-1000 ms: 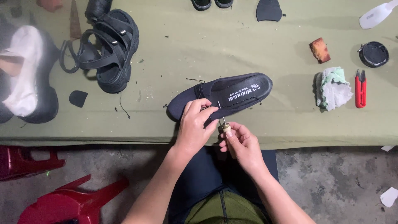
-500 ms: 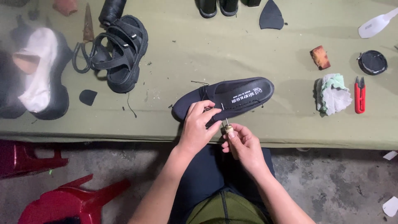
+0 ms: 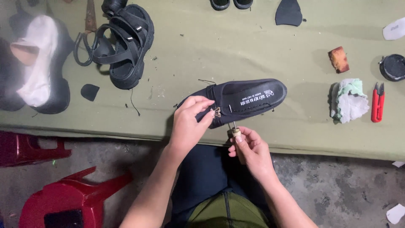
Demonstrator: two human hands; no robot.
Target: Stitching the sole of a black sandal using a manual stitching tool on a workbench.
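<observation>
The black shoe point(image 3: 236, 101) is lying on its side near the front edge of the bench point(image 3: 236, 46), toe end pointing right and the printed insole facing up. Compared with a second ago, it is sitting in nearly the same spot on the bench, but my two hands are no longer working together at one point.

My left hand point(image 3: 187, 122) is now resting against the near side of the shoe, its fingers point(image 3: 202, 103) closed in a pinch on the small metal buckle point(image 3: 217, 112) at the strap. My right hand point(image 3: 251, 152) is pulling back from the shoe, now sitting below the bench edge, its fingers wrapped around a short wooden-handled awl point(image 3: 235, 134) whose metal tip is pointing up toward the sole. The tip is standing just clear of the shoe; whether a thread is running between them I cannot tell.

I judge that one pass of the tool at the buckle is finished and the tool is drawn out, while the left hand is keeping the buckle in place.

Further out, a black sandal point(image 3: 124, 42) is lying to the upper left, with a white-lined shoe point(image 3: 36, 63) at the left edge. To the right are a crumpled white and green rag point(image 3: 348, 100), red snips point(image 3: 377, 102), a brown block point(image 3: 338, 59) and a round black lid point(image 3: 393, 67). Red plastic stools point(image 3: 63, 198) are standing on the floor at lower left.
</observation>
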